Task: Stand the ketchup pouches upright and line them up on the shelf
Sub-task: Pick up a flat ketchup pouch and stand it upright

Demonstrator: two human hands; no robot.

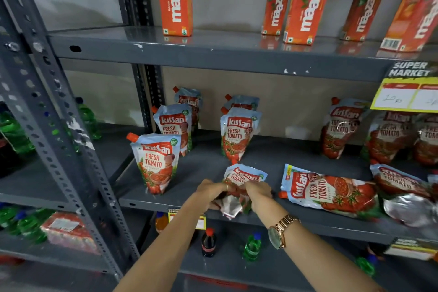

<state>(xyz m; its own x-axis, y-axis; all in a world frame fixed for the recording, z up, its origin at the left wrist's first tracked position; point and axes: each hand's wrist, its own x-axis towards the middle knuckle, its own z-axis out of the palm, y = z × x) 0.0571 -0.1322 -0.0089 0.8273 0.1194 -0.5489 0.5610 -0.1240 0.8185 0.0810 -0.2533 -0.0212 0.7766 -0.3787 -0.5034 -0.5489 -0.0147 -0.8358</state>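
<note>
Both hands on one job: left hand [209, 188] and right hand [258, 191] pinch the same ketchup pouch [244, 176] at the shelf [180, 201] front edge, base crumpled, top tilted back, not standing yet. At 10 o'clock from the hands, a column of three pouches stands upright, front one [155, 161]. At 12 o'clock, two more upright, front one [238, 134]. At 3 o'clock, one pouch lying flat [329, 191], another flat past it [403, 187]. At 2 o'clock, leaning pouches [341, 128] near the wall. Judgement: roughly half done; flat ones and alignment remain.
</note>
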